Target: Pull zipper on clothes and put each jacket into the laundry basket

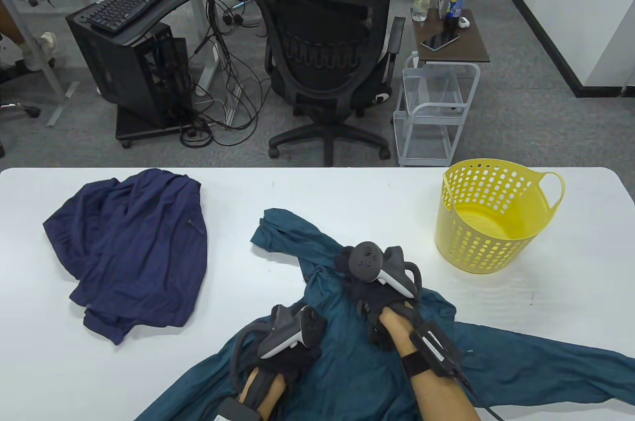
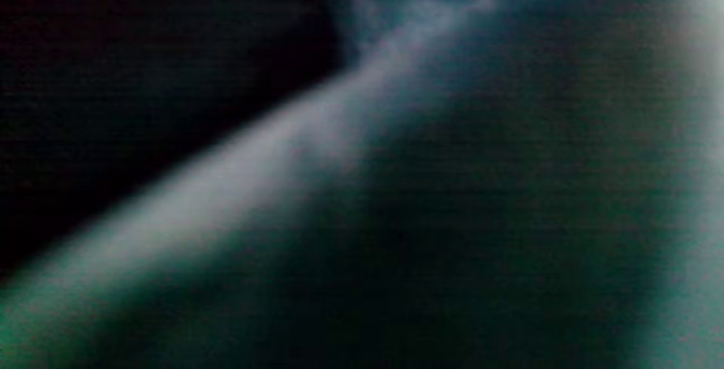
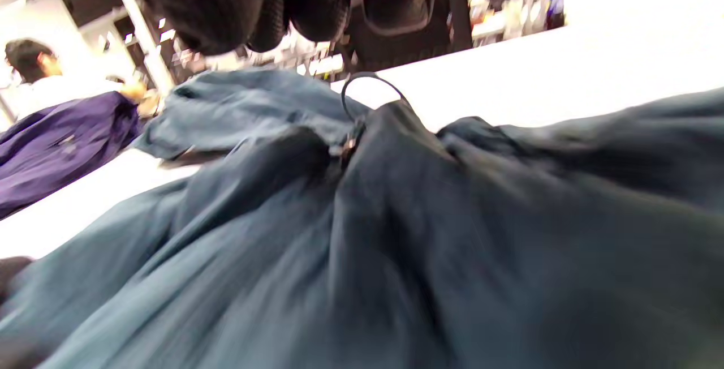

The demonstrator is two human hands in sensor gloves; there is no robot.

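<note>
A teal jacket point(image 1: 347, 371) lies spread over the near middle of the white table point(image 1: 347, 193), one sleeve running off to the right. My right hand point(image 1: 347, 267) hovers over its collar end. In the right wrist view its gloved fingers point(image 3: 317, 1) hang loosely curled above the fabric point(image 3: 396, 244) and hold nothing, while the zipper pull point(image 3: 348, 144) with its cord loop sits high near the collar. My left hand point(image 1: 292, 346) rests on the jacket's lower part, fingers hidden under the tracker. The left wrist view shows only blurred teal cloth point(image 2: 452, 188). A navy jacket point(image 1: 134, 252) lies crumpled at the left.
The yellow perforated laundry basket point(image 1: 491, 217) stands upright at the right of the table, with nothing visible inside. Beyond the far edge are a black office chair point(image 1: 327, 54) with a person seated, a white wire cart point(image 1: 431, 113) and a computer desk point(image 1: 139, 44).
</note>
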